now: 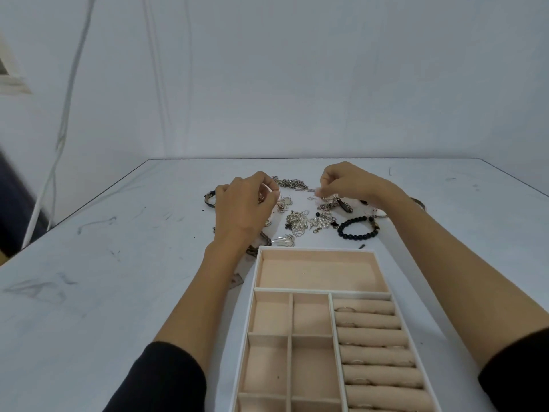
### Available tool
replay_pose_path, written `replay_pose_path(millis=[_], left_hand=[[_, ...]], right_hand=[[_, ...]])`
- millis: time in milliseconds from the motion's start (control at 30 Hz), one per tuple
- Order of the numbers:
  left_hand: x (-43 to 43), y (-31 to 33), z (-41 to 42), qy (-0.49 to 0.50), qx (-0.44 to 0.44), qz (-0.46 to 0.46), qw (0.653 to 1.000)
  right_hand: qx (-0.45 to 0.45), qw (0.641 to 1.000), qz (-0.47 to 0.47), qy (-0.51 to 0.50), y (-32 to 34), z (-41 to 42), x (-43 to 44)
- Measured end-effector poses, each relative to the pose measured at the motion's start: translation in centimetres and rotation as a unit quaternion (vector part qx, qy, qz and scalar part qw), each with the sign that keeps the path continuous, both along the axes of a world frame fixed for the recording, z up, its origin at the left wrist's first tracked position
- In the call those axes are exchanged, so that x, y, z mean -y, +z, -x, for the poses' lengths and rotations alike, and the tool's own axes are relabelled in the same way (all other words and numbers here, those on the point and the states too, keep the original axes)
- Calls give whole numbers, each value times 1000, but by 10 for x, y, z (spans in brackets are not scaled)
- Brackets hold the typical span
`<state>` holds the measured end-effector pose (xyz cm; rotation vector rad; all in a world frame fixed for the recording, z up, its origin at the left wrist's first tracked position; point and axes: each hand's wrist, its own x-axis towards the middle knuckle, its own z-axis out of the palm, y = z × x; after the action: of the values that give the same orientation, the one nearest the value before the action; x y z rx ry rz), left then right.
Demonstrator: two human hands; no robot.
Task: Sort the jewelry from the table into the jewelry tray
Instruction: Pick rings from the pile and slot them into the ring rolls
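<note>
From the head view, the left hand [246, 203] curls its fingers round a small gold piece [261, 199]. The right hand [350, 182] pinches the end of a silver chain [289, 183] that runs between the two hands. The jewelry pile [303, 221] lies on the table [118, 292] just below and between them, and a black bead bracelet [358, 228] lies under the right wrist. The jewelry tray [322, 290] sits between the forearms, nearer the person, with rings in its right-hand rolls.

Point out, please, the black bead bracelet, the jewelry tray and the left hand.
black bead bracelet [353, 237], head view, a near-side bead
jewelry tray [320, 270], head view, far compartment's bare floor
left hand [243, 209], head view, back of hand
</note>
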<state>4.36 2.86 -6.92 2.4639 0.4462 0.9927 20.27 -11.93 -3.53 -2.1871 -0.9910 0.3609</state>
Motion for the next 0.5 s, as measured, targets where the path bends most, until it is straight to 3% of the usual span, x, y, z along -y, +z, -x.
replay_pose_path(millis=[267, 500], left_hand=[[18, 31, 22, -53, 38, 39, 997], [45, 39, 53, -127, 51, 61, 989]], right_hand=[[-84, 972, -214, -52, 17, 29, 23], [-70, 971, -224, -46, 14, 88, 60]])
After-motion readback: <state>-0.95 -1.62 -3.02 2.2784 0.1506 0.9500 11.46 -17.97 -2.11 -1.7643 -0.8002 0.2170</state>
